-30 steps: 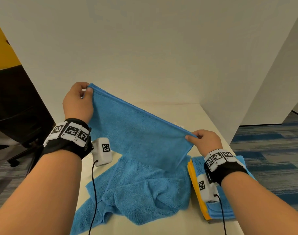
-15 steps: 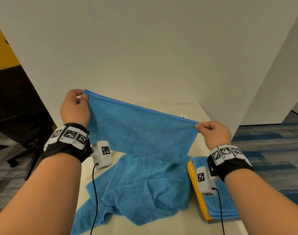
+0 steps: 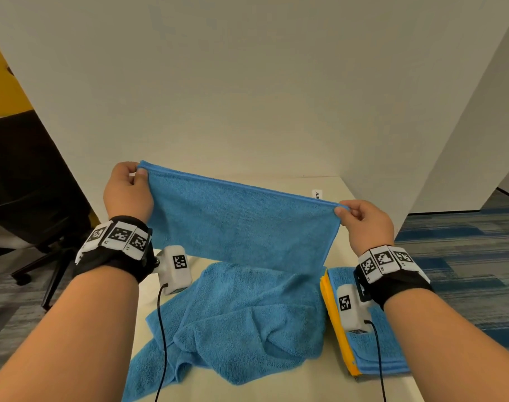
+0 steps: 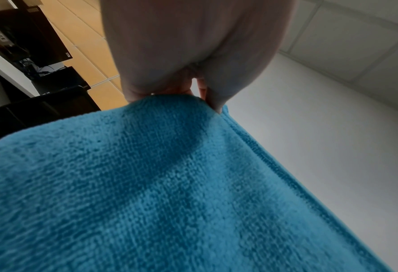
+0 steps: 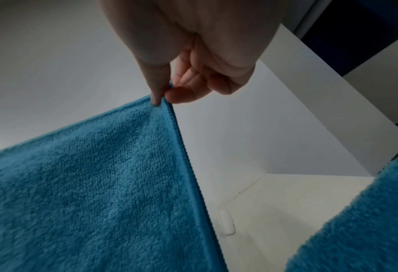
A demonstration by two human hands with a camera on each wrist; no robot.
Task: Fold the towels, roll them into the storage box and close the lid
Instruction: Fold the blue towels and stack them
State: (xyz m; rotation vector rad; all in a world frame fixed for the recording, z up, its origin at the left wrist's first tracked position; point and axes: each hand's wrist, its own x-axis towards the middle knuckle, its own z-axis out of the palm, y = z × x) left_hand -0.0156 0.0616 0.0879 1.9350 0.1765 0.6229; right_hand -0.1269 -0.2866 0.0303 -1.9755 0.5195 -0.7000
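Observation:
A blue towel point(image 3: 241, 227) hangs stretched in the air above the table, folded double. My left hand point(image 3: 137, 174) pinches its upper left corner, and my right hand point(image 3: 341, 208) pinches its upper right corner. The left wrist view shows the blue towel point(image 4: 170, 184) under my left hand point(image 4: 207, 99). In the right wrist view my right hand point(image 5: 161, 98) pinches the blue towel point(image 5: 88, 184) at its corner. A second, crumpled blue towel point(image 3: 241, 323) lies on the table below. No storage box is in view.
A folded stack of a blue towel over a yellow towel point(image 3: 372, 352) lies at the table's right edge. White partition walls point(image 3: 247, 97) close the back and right. A black office chair point(image 3: 30, 184) stands left of the white table point(image 3: 276, 387).
The held towel has been pulled taut and more level: my right hand rose and moved right, and my left hand dropped a little.

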